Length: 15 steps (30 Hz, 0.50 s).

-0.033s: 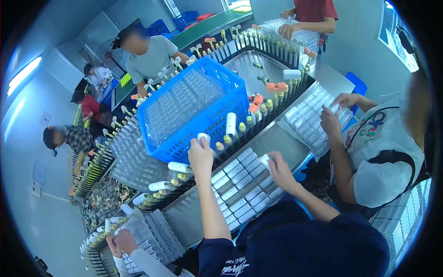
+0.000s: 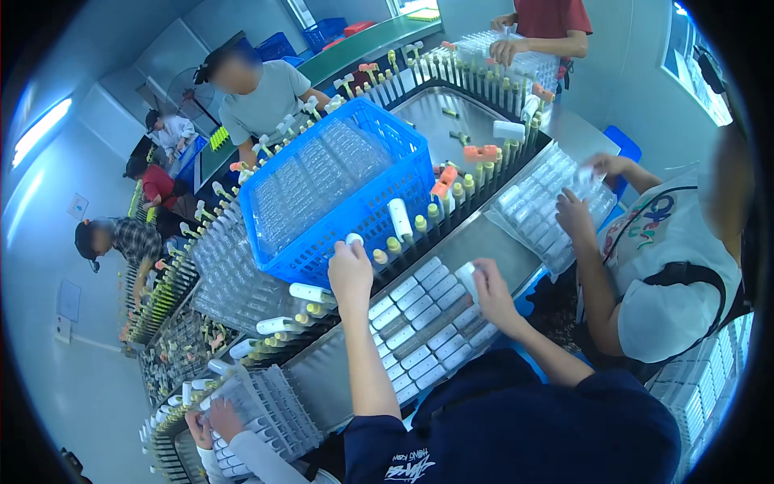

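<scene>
pale walls (image 2: pixel 625 81), bright strip light (image 2: pixel 42 133)

White lettering (image 2: pixel 411 468) crosses the navy T-shirt (image 2: pixel 524 419) at bottom centre; green-and-red lettering (image 2: pixel 643 235) marks the white T-shirt (image 2: pixel 657 319) at right.

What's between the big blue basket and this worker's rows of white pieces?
The head view shows a row of yellow-tipped posts and the person's left hand.

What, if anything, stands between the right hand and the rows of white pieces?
Only the held white piece, in the right hand itself; nothing else visible blocks the rows of white pieces.
</scene>
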### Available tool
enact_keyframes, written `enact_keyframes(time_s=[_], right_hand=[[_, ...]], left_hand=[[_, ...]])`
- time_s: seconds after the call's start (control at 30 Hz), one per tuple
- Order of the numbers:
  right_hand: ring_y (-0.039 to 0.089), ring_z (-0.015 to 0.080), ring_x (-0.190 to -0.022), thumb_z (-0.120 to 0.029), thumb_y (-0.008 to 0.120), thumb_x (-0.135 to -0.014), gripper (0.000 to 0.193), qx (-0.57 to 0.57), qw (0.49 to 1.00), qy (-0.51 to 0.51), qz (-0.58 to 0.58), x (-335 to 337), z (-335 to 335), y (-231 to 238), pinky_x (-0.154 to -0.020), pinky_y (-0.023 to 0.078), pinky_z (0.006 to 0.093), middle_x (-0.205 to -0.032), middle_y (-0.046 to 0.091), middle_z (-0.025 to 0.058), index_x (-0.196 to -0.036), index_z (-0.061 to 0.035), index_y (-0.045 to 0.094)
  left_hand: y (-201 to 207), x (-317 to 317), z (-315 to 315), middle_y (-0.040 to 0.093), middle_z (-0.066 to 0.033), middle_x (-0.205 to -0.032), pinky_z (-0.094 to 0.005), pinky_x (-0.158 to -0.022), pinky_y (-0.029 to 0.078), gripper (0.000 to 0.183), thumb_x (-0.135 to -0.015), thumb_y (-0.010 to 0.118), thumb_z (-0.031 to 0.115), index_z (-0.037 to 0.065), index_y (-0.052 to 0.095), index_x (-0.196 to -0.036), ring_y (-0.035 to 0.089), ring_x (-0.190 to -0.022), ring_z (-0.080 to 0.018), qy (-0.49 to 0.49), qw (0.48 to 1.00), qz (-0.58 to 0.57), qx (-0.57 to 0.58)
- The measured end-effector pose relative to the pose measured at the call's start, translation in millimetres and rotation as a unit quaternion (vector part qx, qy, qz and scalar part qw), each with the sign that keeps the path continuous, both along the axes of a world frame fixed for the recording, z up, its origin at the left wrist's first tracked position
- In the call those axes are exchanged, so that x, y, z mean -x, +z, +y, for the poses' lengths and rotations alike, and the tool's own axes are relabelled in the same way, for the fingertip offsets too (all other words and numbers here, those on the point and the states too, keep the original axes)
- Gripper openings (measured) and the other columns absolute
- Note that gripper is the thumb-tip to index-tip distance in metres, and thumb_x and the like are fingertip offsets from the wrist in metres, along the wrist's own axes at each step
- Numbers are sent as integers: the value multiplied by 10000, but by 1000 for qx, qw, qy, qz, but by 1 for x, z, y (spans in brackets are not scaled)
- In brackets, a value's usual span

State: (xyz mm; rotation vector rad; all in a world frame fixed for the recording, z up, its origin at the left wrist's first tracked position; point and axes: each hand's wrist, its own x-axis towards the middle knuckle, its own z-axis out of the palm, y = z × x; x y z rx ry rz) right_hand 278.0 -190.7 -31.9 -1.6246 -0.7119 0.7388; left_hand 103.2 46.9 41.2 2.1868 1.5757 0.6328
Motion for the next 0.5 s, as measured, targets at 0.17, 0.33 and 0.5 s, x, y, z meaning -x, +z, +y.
enact_keyframes(time_s=[0.17, 0.33, 0.5], right_hand=[[646, 113, -685, -299, 557, -1172, 399, -121, 991, -30, 57, -32, 33, -15, -592, 525, 296, -1041, 682, 97, -1372, 45, 572], [766, 161, -851, -343, 573, -1164, 420, -165, 974, -85, 127, -53, 76, 18, -708, 622, 292, -1043, 693, 104, -1344, 35, 598], [792, 221, -1000, -357, 597, -1151, 444, -184, 965, -183, 18, -69, 142, 16, -782, 650, 332, -1106, 730, 133, -1356, 36, 597]], left_hand=[[-34, 15, -13, 703, -276, -1171, -585, -821, 575, 378, -1105, 591, 299, -20, 593, -1307, 714, -988, -501, 84, 987, 49, -126], [-37, 61, -28, 621, -258, -1369, -572, -1025, 503, 490, -1075, 627, 202, -38, 534, -1491, 604, -1234, -473, 84, 968, 31, -235], [-79, 87, -82, 604, -276, -1416, -585, -1202, 369, 431, -989, 651, 10, -63, 575, -1408, 522, -1378, -489, 62, 921, -48, -381]])
